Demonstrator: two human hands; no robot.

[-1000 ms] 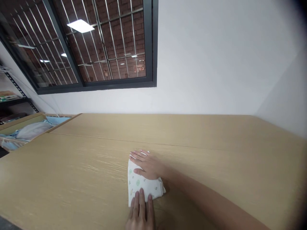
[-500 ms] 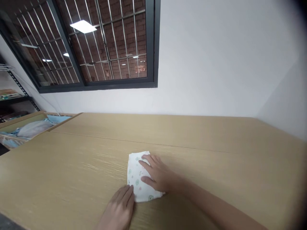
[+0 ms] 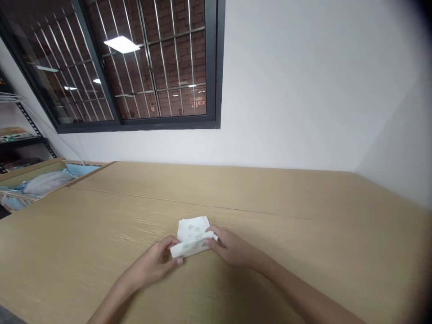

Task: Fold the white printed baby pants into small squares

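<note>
Left hand: the left hand (image 3: 148, 265) I'm driving sits at the near side of the cloth, its fingers (image 3: 170, 245) closed, pinching the strip's left end.

Right hand: the right hand (image 3: 232, 248) is opposite, its fingers (image 3: 215, 238) closed on the strip's right end.

Cloth: one folded white cloth (image 3: 192, 236) with small green and blue prints lies between my two hands, near the middle of the surface. A narrow folded strip is raised along its near side, with a flat layer behind it.

Surface: one pale wood-grain surface (image 3: 270, 198), made of two panels meeting at a straight seam (image 3: 189, 205). Only the cloth lies on it.

Tray: one shallow wooden tray (image 3: 33, 167) sits beyond the far-left corner, holding a grey bundle (image 3: 47, 183) and blue fabric (image 3: 83, 169).

Room: one white wall (image 3: 303, 90), one dark-framed barred window (image 3: 148, 67) showing brick beyond, and one metal shelf (image 3: 20, 139) at far left.
</note>
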